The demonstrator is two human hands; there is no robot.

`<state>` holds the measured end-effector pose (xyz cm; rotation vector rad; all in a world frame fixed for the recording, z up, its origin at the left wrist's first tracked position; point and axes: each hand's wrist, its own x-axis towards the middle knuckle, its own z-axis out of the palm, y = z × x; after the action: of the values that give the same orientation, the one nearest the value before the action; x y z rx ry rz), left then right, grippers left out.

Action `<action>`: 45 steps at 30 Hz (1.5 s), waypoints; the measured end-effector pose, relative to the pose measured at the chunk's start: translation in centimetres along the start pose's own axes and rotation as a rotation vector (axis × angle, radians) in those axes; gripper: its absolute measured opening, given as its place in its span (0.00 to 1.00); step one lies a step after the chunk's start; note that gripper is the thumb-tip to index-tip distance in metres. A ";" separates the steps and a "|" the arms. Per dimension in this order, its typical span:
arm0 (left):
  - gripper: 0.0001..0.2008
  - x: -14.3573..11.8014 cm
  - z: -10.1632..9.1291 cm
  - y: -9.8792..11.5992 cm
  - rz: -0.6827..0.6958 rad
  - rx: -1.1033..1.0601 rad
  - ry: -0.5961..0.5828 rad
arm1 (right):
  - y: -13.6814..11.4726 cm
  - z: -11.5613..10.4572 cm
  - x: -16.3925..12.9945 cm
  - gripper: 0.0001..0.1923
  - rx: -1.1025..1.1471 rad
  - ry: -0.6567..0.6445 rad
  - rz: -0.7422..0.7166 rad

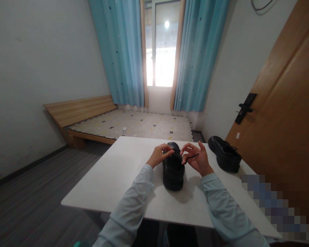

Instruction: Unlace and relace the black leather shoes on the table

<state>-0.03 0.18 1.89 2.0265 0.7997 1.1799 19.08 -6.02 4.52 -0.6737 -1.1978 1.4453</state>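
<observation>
Blown-out window (161, 65) backlight, dim interior, warped edges.

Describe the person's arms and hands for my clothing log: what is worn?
Both arms wear long, loose, pale blue-grey sleeves ending at the wrist. The left hand and right hand are bare: no gloves. No rings, watch or markings can be made out.

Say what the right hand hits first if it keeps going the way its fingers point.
Probably the black shoe: the right hand points left at its laces, pinching a lace end. The left hand lies just beyond; depth is unclear.
</observation>
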 end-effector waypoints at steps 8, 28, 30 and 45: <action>0.16 0.0 -0.1 -0.1 0.086 0.053 -0.074 | -0.3 0.1 -0.3 0.08 0.227 -0.046 -0.059; 0.06 0.1 -0.2 0.8 0.102 0.029 -0.095 | 1.0 -0.1 0.9 0.10 -0.611 0.199 -0.208; 0.06 0.1 -0.3 0.8 0.109 0.022 -0.096 | 1.1 0.1 0.9 0.10 -0.716 0.205 -0.234; 0.03 0.1 -0.3 0.8 0.099 0.029 -0.107 | 1.9 1.4 0.8 0.04 -1.190 0.102 -0.399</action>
<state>-0.12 -0.15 2.63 2.1555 0.6748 1.1093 16.94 -5.50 3.36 -1.1699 -1.9407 0.2419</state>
